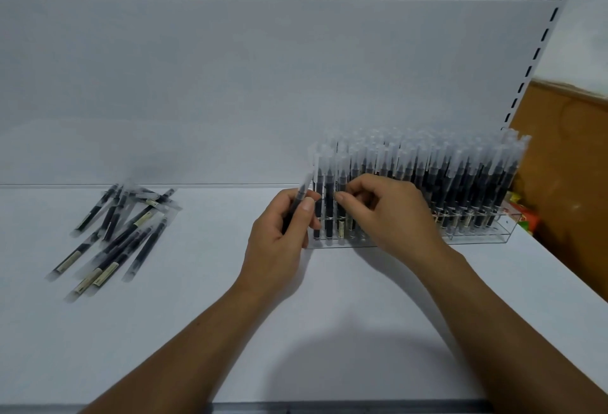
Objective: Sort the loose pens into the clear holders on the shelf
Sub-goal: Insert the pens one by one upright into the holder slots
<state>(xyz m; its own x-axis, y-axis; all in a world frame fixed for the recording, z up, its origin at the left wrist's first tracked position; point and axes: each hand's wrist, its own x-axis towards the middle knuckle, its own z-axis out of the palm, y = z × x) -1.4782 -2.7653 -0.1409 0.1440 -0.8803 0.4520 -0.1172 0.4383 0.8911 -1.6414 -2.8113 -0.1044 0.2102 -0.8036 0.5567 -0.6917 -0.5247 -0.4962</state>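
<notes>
Left hand grips one pen; right hand pinches a pen in holder; loose pens lie well left on shelf.

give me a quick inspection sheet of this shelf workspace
surface: white shelf, matte, shadowed near front edge.
job's things: loose pens piled flat at left; clear holder at right, packed with upright pens.
clutter: colourful packets beyond the shelf's right end, blurred.
hands: left hand grips a held pen; right hand pinches a standing pen at the holder's left end.
cables: nothing seen.
surroundings: white back panel, slotted upright, brown wall at right.
</notes>
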